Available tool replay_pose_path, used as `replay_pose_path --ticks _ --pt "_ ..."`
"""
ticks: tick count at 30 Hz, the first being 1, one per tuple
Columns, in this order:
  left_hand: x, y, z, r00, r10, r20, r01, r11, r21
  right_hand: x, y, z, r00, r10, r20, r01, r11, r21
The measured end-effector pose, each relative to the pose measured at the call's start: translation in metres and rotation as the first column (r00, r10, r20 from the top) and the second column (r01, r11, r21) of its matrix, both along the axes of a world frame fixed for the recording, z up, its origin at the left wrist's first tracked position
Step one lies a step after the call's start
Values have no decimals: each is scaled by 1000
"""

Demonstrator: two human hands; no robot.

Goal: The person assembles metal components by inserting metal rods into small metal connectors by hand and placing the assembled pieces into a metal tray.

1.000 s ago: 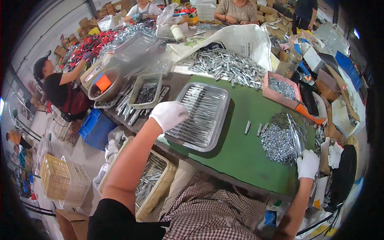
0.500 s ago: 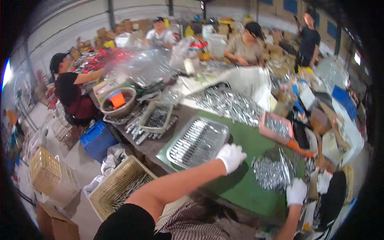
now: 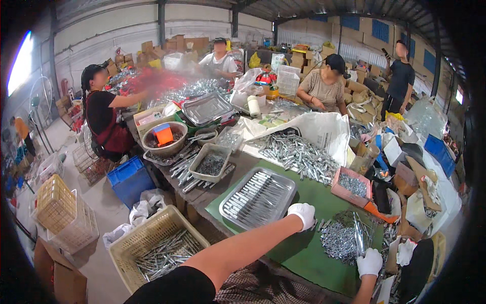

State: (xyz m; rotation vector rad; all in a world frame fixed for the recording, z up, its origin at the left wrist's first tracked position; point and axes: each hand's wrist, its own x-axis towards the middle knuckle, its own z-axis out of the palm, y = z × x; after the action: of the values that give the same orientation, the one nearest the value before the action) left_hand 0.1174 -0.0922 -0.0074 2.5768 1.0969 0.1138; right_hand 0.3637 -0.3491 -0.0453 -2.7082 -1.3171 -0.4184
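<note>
**Shiny metal bits on a green counter**

The left hand [image 3: 304, 215], in a soft white glove, is curled loosely and holds nothing. It sits on the green mat [image 3: 298, 251], just beside the corner of a shiny metal tray [image 3: 258, 198] full of thin silver rods. The right hand [image 3: 369, 262], gloved too, rests at the edge of a spiky pile of small screws [image 3: 340, 240]. I cannot tell if it grips any.
</note>
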Motion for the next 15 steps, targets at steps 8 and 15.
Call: replay_pose_path --ticks 8,15 --pt "8 -5 1 1000 -10 -19 9 997 -80 -67 -48 87 945 28 -326 79 947 312" --pt "7 -16 -6 995 -2 98 -1 1000 31 -111 -53 62 745 377 -550 -305 926 223"
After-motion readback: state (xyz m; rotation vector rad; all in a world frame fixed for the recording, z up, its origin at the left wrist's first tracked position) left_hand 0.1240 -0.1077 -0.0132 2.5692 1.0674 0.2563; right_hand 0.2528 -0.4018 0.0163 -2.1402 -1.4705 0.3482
